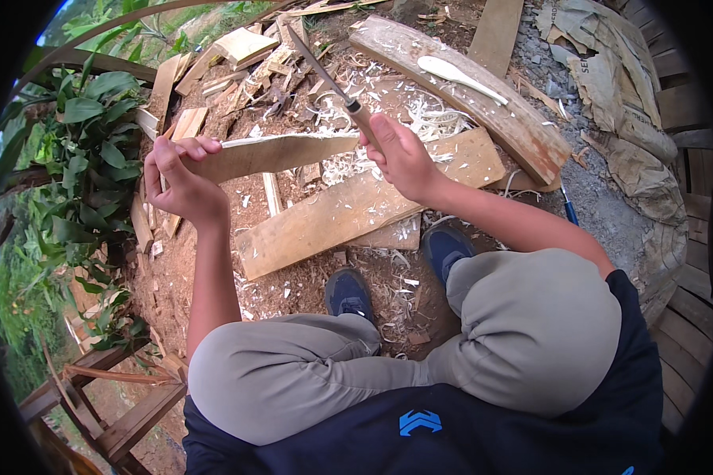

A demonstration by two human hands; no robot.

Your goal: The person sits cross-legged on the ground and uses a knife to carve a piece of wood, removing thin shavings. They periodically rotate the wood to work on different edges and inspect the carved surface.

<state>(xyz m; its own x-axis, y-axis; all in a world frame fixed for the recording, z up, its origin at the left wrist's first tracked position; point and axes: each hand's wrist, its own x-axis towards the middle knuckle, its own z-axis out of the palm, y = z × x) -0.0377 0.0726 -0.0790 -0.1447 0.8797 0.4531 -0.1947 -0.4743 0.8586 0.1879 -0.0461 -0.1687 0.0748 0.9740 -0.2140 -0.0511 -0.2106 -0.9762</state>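
Observation:
My left hand (184, 180) is closed around one end of a flat, thin piece of wood (273, 157), held out level with its pale, freshly cut edge facing up. My right hand (404, 160) grips the wooden handle of a knife (360, 113), whose long narrow blade points up and to the left, clear of the wood. The right end of the wood piece reaches close to my right fingers; whether they touch cannot be told. Below both hands a wide plank (364, 206) lies on the ground, scattered with shavings.
A thick beam (483, 107) at the far right bears a pale carved spoon-like piece (455, 74). Curled shavings (428, 119) and wood offcuts (242, 47) litter the ground. A blue-handled tool (569, 207) lies right of the beam. Leafy plants (95, 150) stand at left, crumpled sacks (618, 95) at right.

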